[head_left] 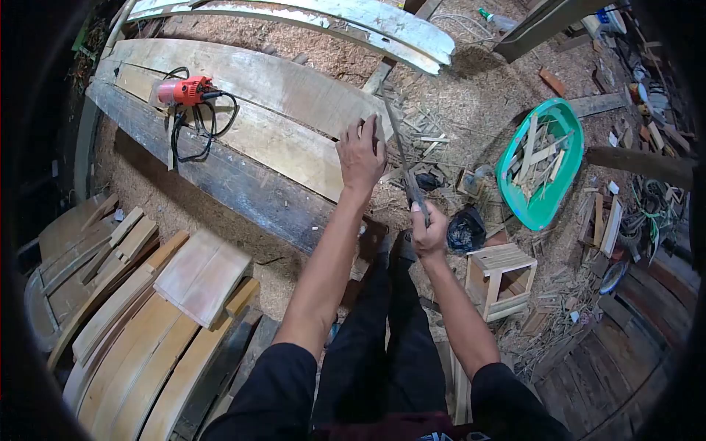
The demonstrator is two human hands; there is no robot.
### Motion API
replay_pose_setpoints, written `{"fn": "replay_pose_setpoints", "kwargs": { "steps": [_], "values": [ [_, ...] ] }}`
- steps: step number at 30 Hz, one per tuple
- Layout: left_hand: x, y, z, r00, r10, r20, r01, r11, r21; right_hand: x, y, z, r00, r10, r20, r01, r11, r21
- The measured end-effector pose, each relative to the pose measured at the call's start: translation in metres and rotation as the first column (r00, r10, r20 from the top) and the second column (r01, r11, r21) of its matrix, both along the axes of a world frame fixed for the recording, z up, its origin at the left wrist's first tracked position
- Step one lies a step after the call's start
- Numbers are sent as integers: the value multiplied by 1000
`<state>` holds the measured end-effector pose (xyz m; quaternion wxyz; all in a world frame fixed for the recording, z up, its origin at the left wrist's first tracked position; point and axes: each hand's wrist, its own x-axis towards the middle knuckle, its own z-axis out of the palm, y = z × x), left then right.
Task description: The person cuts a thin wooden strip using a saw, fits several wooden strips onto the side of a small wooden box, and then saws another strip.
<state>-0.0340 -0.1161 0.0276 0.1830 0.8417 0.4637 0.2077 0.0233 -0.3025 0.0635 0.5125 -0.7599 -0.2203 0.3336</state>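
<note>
Pale, bare wood lies under the person's left hand (361, 156), which is open, palm down, with its fingers a little apart, resting near the right-hand end of a long, broad, tapering light-brown plank (257, 77). The right hand (429, 234) is closed firmly around the handle of a long, narrow, metal-bladed hand tool (410, 184); its blade points up and away from the person, just beside the plank's end. Whether the blade touches the wood cannot be told.

Alongside that plank lie a narrower yellowish plank (283, 145) and, nearest the person, a weathered dark-grey board (213, 173). An orange-red power tool (184, 90) with a looped black cord (234, 117) rests across their far left part.

The ground (478, 125) is strewn with tan sawdust and shavings. To the right stands an oval green plastic basin (581, 143) holding wood offcuts (540, 154), with a crumpled black plastic bag (465, 229) and a small open-sided wooden box (502, 257) nearer the person. Curved, honey-coloured planks (140, 360) are stacked at lower left; a curved, white-streaked plank (368, 22) spans the top.
</note>
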Motion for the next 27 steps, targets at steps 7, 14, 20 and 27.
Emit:
{"fn": "replay_pose_setpoints", "kwargs": {
  "steps": [7, 14, 20, 27],
  "values": [
    [5, 2, 3, 999, 24, -22, -25, 999, -44, 14, 14, -9, 994, 84, 67, -85, 996, 7],
    [5, 2, 5, 999, 43, -19, -44, 996, -73, 21, 5, -11, 989, 143, 21, -143, 990, -11],
    [5, 2, 3, 998, 51, -28, -53, 996, -72, 24, 15, -9, 992, 122, -20, -123, 992, -23],
    [5, 3, -1, 998, 52, -38, -55, 996, -69, 22, 15, 2, 991, 130, -24, -131, 990, -51]
  ]
}}
